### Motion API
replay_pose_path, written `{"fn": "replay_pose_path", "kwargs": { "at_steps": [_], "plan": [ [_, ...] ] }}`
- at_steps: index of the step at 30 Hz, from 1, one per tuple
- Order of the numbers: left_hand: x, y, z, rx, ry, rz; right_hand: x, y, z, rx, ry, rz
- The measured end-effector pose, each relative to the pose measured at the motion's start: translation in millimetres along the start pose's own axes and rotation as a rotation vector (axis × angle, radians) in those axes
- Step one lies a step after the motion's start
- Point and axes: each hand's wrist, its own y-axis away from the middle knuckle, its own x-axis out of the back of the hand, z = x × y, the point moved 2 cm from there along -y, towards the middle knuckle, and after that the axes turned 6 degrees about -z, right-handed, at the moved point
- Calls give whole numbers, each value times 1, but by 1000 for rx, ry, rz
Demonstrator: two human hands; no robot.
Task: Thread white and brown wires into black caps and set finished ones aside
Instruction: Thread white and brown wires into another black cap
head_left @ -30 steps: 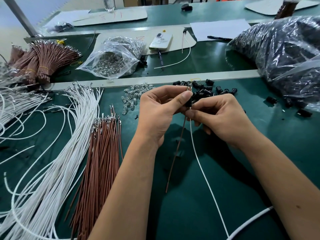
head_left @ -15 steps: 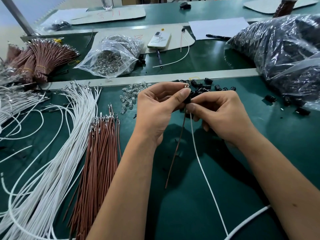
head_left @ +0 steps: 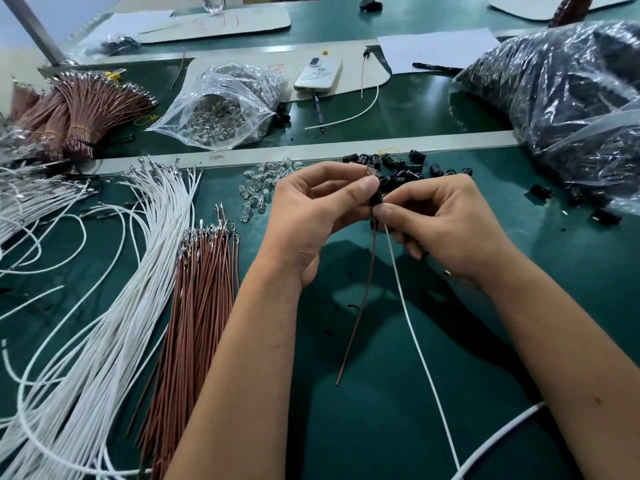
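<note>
My left hand (head_left: 311,216) and right hand (head_left: 446,226) pinch one black cap (head_left: 376,199); brown wire (head_left: 358,306) and white wire (head_left: 415,341) hang below; red marks on the cardboard (head_left: 242,20) are unreadable.

We read this as an assembly workshop: a green work mat (head_left: 398,393) carries bundled white wires (head_left: 114,306) and brown wires (head_left: 197,306) at its left, loose black caps (head_left: 408,168) at its far edge, bagged parts (head_left: 225,105) beyond it.

A green bench (head_left: 398,410) carries loose white wires (head_left: 114,306), a brown wire bundle (head_left: 197,306), scattered black caps (head_left: 401,166), small clear parts (head_left: 263,188), possibly bulbs, and plastic bags (head_left: 225,105).
</note>
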Motion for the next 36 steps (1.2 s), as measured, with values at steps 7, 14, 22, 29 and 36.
{"fn": "replay_pose_path", "kwargs": {
  "at_steps": [7, 14, 22, 29, 36],
  "plan": [
    [1, -2, -3, 38, 67, 39, -2, 1, -2, -3, -102, -59],
    [1, -4, -7, 165, 229, 80, -4, 1, -4, -11, -152, -64],
    [1, -4, -6, 171, 270, 70, -2, 1, -2, -14, -128, -57],
    [0, -4, -5, 113, 266, 76, -5, 1, -3, 2, -64, -89],
    [0, -3, -5, 94, 283, 47, -5, 2, -7, 53, -64, -75]
  ]
}}
